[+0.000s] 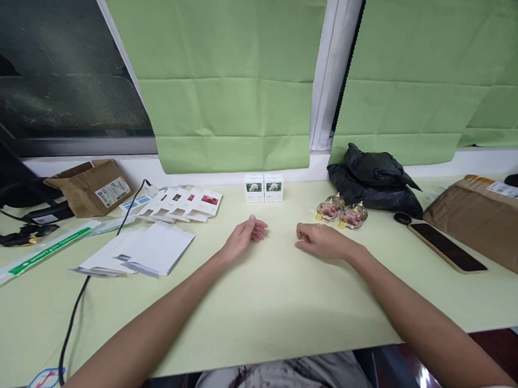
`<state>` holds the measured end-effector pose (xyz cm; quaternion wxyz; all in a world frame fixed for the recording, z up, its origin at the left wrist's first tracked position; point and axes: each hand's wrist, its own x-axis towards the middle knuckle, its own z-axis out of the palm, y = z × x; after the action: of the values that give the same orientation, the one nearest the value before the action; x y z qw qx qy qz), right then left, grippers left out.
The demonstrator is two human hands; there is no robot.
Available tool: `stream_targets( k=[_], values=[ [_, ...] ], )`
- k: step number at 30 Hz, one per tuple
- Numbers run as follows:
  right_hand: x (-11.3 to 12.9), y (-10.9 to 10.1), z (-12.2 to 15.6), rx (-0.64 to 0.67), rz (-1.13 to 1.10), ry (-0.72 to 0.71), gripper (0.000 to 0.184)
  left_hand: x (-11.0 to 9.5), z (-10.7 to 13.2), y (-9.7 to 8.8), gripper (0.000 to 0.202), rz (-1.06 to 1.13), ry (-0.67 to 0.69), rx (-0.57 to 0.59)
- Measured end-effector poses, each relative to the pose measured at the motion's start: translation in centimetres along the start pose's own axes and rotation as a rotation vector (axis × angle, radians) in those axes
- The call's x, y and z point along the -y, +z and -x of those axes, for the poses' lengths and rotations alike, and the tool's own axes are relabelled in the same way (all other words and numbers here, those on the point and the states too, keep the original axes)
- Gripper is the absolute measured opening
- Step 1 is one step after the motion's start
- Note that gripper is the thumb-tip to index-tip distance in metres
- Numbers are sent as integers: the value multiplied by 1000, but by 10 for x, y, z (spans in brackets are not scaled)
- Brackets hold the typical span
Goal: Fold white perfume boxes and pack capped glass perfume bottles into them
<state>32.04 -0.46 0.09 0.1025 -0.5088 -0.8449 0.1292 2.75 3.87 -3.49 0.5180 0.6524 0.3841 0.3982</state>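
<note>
My left hand [243, 237] rests on the pale table, its fingers loosely bent and apart, holding nothing. Across a gap, my right hand [323, 240] lies with fingers curved and thumb apart, also holding nothing visible. Just behind the right hand stand ornate pink glass bottles [353, 215] with gold tops. Two small white boxes [254, 188] with flower pictures stand side by side near the wall, beyond both hands. Left of my left hand, flattened white cartons with pink and green pictures [208, 200] overlap in a fan, and plain white flattened cartons [159, 247] lie nearer me.
At the left are an opened brown cardboard box [93, 188], a long green-and-white packet [44, 254] and a black cable [77, 306]. On the right lie black plastic bags [376, 184], a phone [448, 247], a small black round object [402, 218] and a brown parcel [483, 224].
</note>
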Motion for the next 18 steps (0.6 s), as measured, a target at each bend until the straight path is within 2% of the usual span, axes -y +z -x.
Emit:
stream_targets(
  k=[2,4,10,14,18],
  values=[
    [-2,1,1,34,31,-20,8,-1,0,0,70,-1,-1,-1],
    [-11,-4,6,70,78,37,6,-1,1,1,70,-4,0,-2],
    [-43,-32,24,214,250,417,7,-2,1,1,69,-15,-2,-3],
    [-59,-41,32,242,233,575,18,-2,0,0,68,-17,-2,3],
    [-65,-42,30,210,222,650,33,-2,0,0,68,-25,12,3]
  ],
)
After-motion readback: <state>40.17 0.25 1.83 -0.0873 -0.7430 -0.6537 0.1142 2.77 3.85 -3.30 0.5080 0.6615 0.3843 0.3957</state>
